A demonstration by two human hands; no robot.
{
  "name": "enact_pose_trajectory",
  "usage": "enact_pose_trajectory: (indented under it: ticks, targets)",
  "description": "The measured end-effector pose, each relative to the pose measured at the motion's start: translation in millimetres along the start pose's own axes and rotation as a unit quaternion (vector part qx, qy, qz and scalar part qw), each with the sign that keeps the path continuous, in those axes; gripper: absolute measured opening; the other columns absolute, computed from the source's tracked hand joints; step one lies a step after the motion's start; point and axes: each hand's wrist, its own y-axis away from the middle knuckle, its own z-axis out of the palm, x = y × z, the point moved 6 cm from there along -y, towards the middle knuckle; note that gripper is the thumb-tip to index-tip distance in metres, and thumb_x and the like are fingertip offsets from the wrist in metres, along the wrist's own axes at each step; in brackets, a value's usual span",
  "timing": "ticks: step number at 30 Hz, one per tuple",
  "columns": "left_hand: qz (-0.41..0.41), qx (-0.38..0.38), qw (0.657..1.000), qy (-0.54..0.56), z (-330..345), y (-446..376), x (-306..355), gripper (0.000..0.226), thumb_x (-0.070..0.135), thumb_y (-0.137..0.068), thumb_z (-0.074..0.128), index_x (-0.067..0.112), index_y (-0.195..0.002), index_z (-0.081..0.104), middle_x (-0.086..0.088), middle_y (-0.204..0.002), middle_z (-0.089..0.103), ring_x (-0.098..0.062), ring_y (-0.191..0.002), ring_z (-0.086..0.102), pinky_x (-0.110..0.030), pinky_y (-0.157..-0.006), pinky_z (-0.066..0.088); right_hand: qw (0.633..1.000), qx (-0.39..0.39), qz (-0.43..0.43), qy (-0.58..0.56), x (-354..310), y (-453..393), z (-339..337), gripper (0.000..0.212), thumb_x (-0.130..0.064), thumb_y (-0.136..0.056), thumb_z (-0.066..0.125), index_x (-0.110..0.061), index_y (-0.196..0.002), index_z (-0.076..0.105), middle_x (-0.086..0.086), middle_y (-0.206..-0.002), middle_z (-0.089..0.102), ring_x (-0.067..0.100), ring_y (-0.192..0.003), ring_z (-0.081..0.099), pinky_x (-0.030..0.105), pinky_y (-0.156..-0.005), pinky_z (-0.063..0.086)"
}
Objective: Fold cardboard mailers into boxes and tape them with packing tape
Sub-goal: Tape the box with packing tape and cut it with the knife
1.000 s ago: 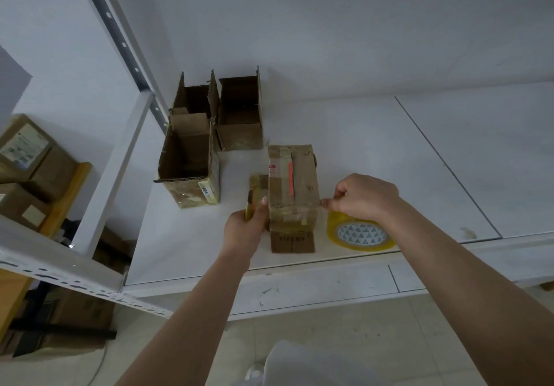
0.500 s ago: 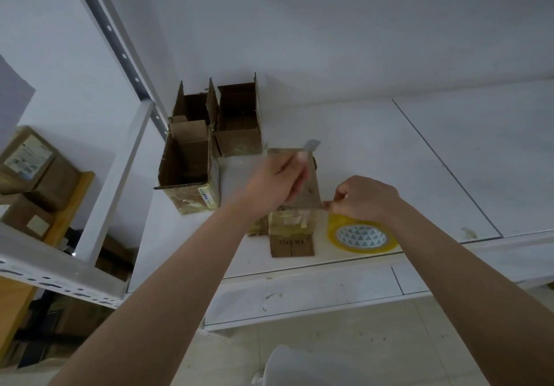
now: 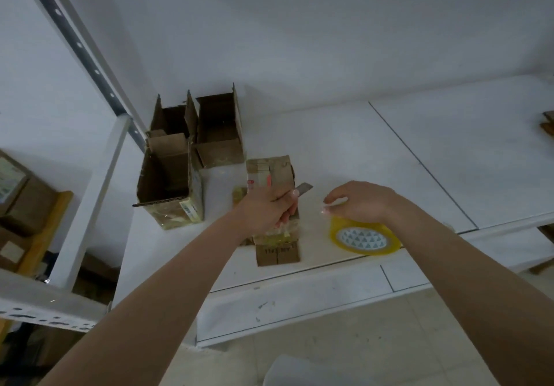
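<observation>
Leftmost, beyond the white shelf upright (image 3: 90, 193): stacked brown cartons (image 3: 18, 193) on a lower level, partly hidden. Next, on the white tabletop (image 3: 344, 145), three open cardboard boxes clustered together: front open box (image 3: 171, 187) with a yellowish taped base, rear left box (image 3: 169, 117) just behind it, rear right box (image 3: 218, 129) beside that, flaps standing upright. Just right of those, closed mailer box (image 3: 277, 172) lying near the tabletop's front edge, glossy packing tape wrapped over its near end, printed lettering on the front face too blurred to read. Directly over that box, left hand (image 3: 265, 210), fingers (image 3: 284, 198) curled tight round the handle of a utility knife (image 3: 302, 189), grey blade poking out to the right past the box's right edge, thumb laid along the top. Small yellowish object (image 3: 239, 195) half hidden behind this hand, identity unclear. Further right, right hand (image 3: 364, 202) hovering just above the tape roll (image 3: 364, 237), thumb and forefinger pinched on a thin clear strip of tape, other fingers loosely bent; strip hard to trace against the white surface, so no telling whether blade and tape touch. Yellow-tinted roll lying flat near the front edge, just right of the taped box, white core with a triangle pattern. Far right, seam between tabletop panels and a sliver of brown object (image 3: 548, 123) at the frame edge.
</observation>
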Motion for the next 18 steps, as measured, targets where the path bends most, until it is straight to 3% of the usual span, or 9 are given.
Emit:
enact_pose_trajectory:
  ticks: [5, 9, 14, 16, 18]
  targets:
    - [-0.003, -0.072, 0.979, -0.190, 2.5, 3.5, 21.6, 0.043, 0.043, -0.103, 0.032, 0.028, -0.068, 0.052, 0.011, -0.064, 0.052, -0.005, -0.064, 0.050, -0.026, -0.063, 0.036, 0.986, -0.031, -0.063, -0.150, -2.6, 15.2, -2.6, 0.030, -0.041, -0.095, 0.056, -0.028, -0.118, 0.070, -0.003, -0.118, 0.069, 0.010, -0.106, 0.061, 0.029, -0.095, 0.047]
    - [-0.044, -0.106, 0.944, -0.309, 12.0, -4.4, 35.8, 0.040, 0.040, -0.105, 0.026, 0.020, -0.079, 0.049, 0.008, -0.073, 0.046, -0.013, -0.073, 0.047, -0.030, -0.063, 0.033, 0.991, -0.002, -0.041, -0.127, -3.7, 15.0, -2.5, 0.029, -0.041, -0.097, 0.053, -0.027, -0.114, 0.072, -0.001, -0.109, 0.070, 0.015, -0.099, 0.062, 0.036, -0.093, 0.049]
    - [-0.067, -0.087, 0.900, -0.422, 20.5, -10.9, 40.8, 0.039, 0.038, -0.104, 0.024, 0.021, -0.073, 0.042, 0.004, -0.073, 0.044, -0.017, -0.075, 0.049, -0.031, -0.066, 0.040, 0.995, 0.073, 0.006, -0.069, 0.2, 14.6, -5.5, 0.025, -0.049, -0.093, 0.051, -0.039, -0.099, 0.073, -0.018, -0.088, 0.060, 0.011, -0.089, 0.057, 0.030, -0.075, 0.041]
    - [-0.050, -0.077, 0.913, -0.397, 18.2, -8.9, 40.1, 0.042, 0.039, -0.104, 0.024, 0.021, -0.072, 0.043, 0.004, -0.073, 0.045, -0.015, -0.072, 0.048, -0.031, -0.065, 0.038, 0.991, 0.085, 0.025, -0.102, 8.0, 15.7, -9.9, 0.022, -0.049, -0.090, 0.055, -0.039, -0.095, 0.074, -0.016, -0.093, 0.061, 0.013, -0.092, 0.058, 0.031, -0.076, 0.040]
    - [-0.069, -0.064, 0.955, -0.282, 8.1, -4.0, 31.3, 0.044, 0.042, -0.104, 0.027, 0.020, -0.072, 0.048, 0.003, -0.071, 0.050, -0.013, -0.068, 0.049, -0.031, -0.065, 0.039, 0.989, 0.085, 0.048, -0.108, 18.6, 18.2, -11.7, 0.024, -0.048, -0.088, 0.056, -0.034, -0.093, 0.074, -0.011, -0.097, 0.066, 0.017, -0.092, 0.060, 0.032, -0.075, 0.040]
